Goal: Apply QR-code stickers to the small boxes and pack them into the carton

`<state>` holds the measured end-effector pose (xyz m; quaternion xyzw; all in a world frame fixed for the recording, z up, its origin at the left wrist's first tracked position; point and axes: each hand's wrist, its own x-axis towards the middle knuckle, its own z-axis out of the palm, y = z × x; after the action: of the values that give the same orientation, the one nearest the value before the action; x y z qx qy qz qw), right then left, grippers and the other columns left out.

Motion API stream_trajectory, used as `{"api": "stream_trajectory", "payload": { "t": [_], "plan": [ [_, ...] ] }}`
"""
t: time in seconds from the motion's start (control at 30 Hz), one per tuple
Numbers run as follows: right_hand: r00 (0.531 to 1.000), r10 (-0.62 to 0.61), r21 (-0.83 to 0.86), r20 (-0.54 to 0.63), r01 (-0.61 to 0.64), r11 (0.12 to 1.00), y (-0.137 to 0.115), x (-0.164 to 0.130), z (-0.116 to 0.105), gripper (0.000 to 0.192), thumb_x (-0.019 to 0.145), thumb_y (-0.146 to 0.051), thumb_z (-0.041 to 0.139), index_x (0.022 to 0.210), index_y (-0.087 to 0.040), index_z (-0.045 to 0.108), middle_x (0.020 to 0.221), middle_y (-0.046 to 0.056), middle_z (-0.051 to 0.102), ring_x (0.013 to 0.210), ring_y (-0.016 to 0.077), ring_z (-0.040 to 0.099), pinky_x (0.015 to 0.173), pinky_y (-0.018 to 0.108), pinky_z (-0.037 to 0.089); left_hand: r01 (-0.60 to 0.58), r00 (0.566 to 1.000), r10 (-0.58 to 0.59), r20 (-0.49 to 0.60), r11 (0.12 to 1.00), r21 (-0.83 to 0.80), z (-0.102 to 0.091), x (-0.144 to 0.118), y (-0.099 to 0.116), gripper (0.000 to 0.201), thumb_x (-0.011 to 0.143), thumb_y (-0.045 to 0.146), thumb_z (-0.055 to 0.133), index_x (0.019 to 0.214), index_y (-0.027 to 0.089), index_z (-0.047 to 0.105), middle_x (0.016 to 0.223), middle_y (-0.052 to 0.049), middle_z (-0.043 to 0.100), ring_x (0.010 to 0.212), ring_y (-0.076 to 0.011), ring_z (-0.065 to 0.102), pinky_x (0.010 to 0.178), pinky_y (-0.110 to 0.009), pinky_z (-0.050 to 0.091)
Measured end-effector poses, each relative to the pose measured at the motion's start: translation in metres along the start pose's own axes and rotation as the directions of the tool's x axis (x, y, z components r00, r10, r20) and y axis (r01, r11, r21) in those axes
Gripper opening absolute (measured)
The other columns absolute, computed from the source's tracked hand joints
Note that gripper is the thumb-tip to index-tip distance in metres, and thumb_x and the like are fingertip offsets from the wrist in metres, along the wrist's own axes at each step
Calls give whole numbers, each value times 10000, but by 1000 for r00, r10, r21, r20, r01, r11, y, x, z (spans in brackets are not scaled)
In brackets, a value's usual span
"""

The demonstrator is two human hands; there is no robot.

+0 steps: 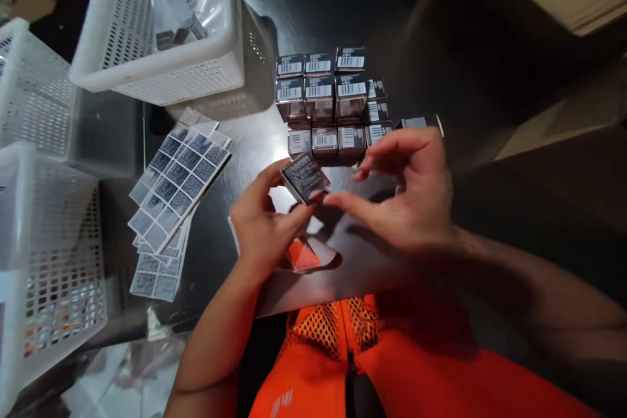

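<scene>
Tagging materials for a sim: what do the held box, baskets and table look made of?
Box: probably coated card, perhaps plastic, dark and printed; flat faces, crisp edges.
Baskets: white plastic, semi-matte; moulded slots, thick rims.
Table: likely metal with a satin sheen; smooth grey top, soft bright glare.

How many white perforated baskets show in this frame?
3: an upper basket at the top left, a middle basket at the left edge, and a lower basket below that. The last two are cut off by the frame; others may be hidden.

The left hand (264, 225) pinches; the right hand (416, 192) (thumb (353, 204) extended) is loosely curled.
</scene>
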<state>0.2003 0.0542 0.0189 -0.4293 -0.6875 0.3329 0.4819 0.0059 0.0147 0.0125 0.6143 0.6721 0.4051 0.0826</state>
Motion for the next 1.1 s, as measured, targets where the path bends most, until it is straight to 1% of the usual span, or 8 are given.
{"api": "stream_trajectory", "payload": {
  "t": [0.13,0.4,0.53,0.63,0.7,0.83,0.97,1.1],
  "plan": [
    [944,-97,55,316,83,995,-4,-16,15,528,711,-417,928,1075,-246,586,948,3,685,823,173,680,777,327,583,63,988,-63,-143,998,1,1,4,-2,510,731,358,866,1189,217,691,906,22,716,720,-98,640,540,-174,428],
    [816,173,145,551,-298,944,-2,-18,26,231,901,-185,705,1127,-217,670,858,-21,794,726,137,762,655,228,587,95,983,-99,-152,995,-34,4,3,-4,552,721,353,873,1216,226,665,915,34,698,692,-86,613,555,-186,423],
    [871,-131,30,474,133,991,1,-20,23,166,954,-140,646,1073,-200,746,989,30,815,864,166,773,801,276,606,80,984,-82,-160,997,-19,5,6,-8,554,704,339,887,1201,226,671,883,40,676,724,-95,608,573,-187,416],
    [776,-502,30,381,533,846,-2,-19,19,143,957,-138,647,1016,-176,771,1031,88,785,1030,232,723,891,360,590,98,978,-98,-182,995,-8,2,8,-10,549,687,353,902,1183,235,701,912,19,646,809,-125,609,608,-200,429],
    [718,-622,166,313,604,780,-6,-15,13,108,954,-158,668,953,-178,774,976,85,747,1059,234,676,912,374,576,123,971,-127,-203,992,-31,-1,11,-13,543,669,366,911,1166,253,725,995,-10,621,903,-153,608,617,-202,438],
    [800,-562,483,211,415,771,-12,3,-4,52,946,-216,716,971,-216,761,964,46,708,1029,179,649,945,329,563,170,980,-192,-55,946,-276,-3,14,-21,595,645,369,909,1193,257,706,1110,-39,626,963,-181,622,571,-186,437],
    [989,-127,611,71,58,790,-8,19,-15,189,870,-125,785,967,-286,776,912,-32,739,929,108,691,906,241,558,231,972,-154,180,782,-578,4,10,-21,589,626,267,872,1170,271,645,1158,-21,671,666,-73,572,471,-165,369],
    [924,209,607,321,-371,703,-5,26,-19,397,827,-250,846,1185,-317,687,834,-63,744,755,101,713,716,214,575,185,969,-22,247,730,-658,8,4,-12,536,622,154,767,1114,279,595,1176,-1,728,487,-1,426,385,-144,238]
  ]
}}
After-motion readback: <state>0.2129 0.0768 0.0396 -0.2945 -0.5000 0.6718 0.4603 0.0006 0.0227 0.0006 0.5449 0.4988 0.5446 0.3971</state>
